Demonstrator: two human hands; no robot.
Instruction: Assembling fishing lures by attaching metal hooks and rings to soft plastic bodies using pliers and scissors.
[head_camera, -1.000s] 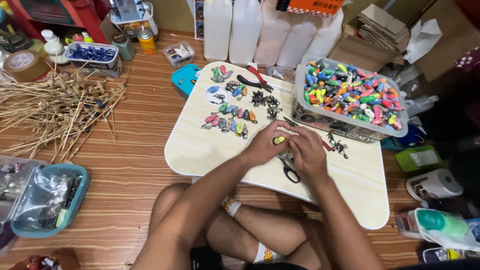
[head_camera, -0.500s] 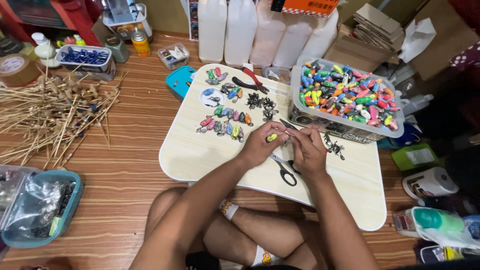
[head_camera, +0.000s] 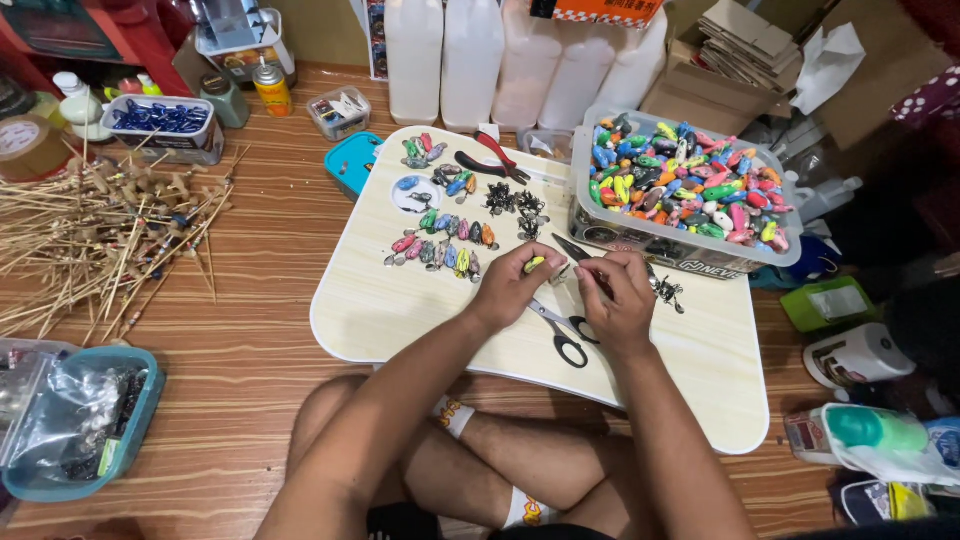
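Small yellow lure body (head_camera: 536, 264) pinched in left hand (head_camera: 512, 283) fingertips, held just above the pale lap table (head_camera: 400, 310), between both hands. Right hand (head_camera: 618, 297) closed around thin dark pliers (head_camera: 580, 254), tip pointing toward the yellow piece; whether the tip touches it, cannot tell. Both hands close together, near the table's middle.

Black-handled scissors (head_camera: 563, 333) lie on the table just below the hands, blades running under the left hand. Small dark hooks (head_camera: 668, 291) just right of the right hand. Above-left of the left hand: rows of small coloured lure bodies (head_camera: 440, 245), then a cluster of dark treble hooks (head_camera: 512, 205). Red-handled pliers (head_camera: 490, 162) farther up. Clear tub (head_camera: 600, 225) full of multicoloured lure bodies above the right hand, at the table's far right corner.

Farther out, left of the left hand: pile of bamboo sticks (head_camera: 90, 245) on the wood floor. Teal tray (head_camera: 75, 435) with plastic bags at lower left. White jugs (head_camera: 470, 55) well above the hands. Crossed legs under the table.
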